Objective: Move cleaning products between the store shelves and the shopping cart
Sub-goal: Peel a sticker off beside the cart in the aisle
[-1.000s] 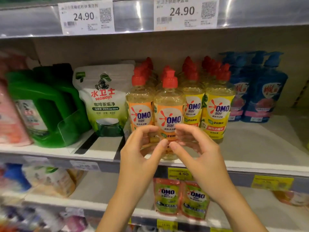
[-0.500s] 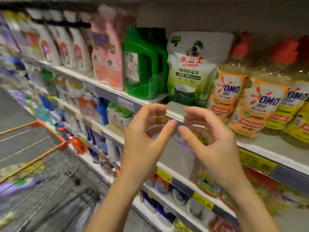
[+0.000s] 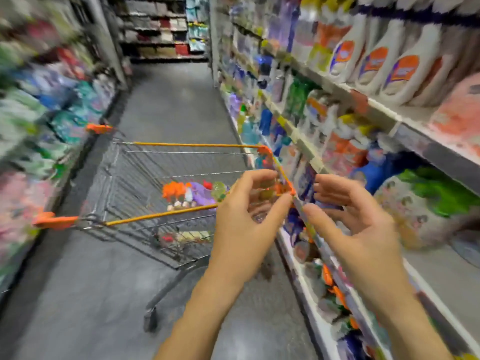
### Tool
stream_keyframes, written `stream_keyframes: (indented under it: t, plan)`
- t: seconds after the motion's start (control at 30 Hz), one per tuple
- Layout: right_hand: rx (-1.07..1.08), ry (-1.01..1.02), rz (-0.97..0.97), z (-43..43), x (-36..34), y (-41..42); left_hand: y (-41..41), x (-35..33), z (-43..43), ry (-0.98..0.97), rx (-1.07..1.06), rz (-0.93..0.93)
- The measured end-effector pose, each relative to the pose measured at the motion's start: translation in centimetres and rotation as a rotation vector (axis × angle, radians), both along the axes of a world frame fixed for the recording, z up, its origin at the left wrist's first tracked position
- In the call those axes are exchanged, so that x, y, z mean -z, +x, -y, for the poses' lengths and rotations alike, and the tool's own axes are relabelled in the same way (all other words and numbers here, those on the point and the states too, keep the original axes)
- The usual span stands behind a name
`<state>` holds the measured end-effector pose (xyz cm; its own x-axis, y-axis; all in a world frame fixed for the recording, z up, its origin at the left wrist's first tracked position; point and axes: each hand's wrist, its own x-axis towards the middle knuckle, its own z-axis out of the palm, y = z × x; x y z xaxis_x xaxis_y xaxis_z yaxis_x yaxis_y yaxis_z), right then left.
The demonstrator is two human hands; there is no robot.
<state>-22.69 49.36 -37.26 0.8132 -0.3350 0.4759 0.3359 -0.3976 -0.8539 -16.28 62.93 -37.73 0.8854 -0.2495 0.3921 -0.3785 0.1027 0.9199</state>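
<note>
My left hand (image 3: pixel 244 216) and my right hand (image 3: pixel 355 224) are raised side by side in front of me, fingers loosely curved toward each other, with nothing between them. Behind the left hand stands a wire shopping cart (image 3: pixel 194 145) with orange rim and handles. Several cleaning products (image 3: pixel 192 194) with orange caps and a purple pack lie in its basket. The store shelves (image 3: pixel 384 110) run along my right, packed with white detergent bottles (image 3: pixel 400 74) and other blurred goods. The whole view is motion-blurred.
A second run of shelves (image 3: pixel 39 113) with coloured packs lines the left side. The grey aisle floor (image 3: pixel 176 100) stretches ahead to a cross shelf (image 3: pixel 161 27) at the far end. The cart stands close against the right-hand shelves.
The view has swung left, away from the OMO bottles and down the aisle, so the cart is now in full view. Both hands keep the same raised, empty pose.
</note>
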Motion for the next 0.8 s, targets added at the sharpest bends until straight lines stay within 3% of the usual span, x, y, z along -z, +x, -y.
stream_keyframes:
  t: [0.3, 0.67, 0.8]
  plan:
    - [-0.256, 0.009, -0.132, -7.6, 4.1, 13.0, 10.2, 3.8, -12.1, 0.028, -0.367, -0.098]
    - [-0.419, -0.001, -0.28, -8.0, 9.6, 32.7, 26.7, 8.2, -13.0, 0.142, -0.528, -0.234]
    - [-0.537, -0.044, -0.423, -8.1, 12.7, 40.2, 33.2, 11.3, -12.0, 0.197, -0.57, -0.33]
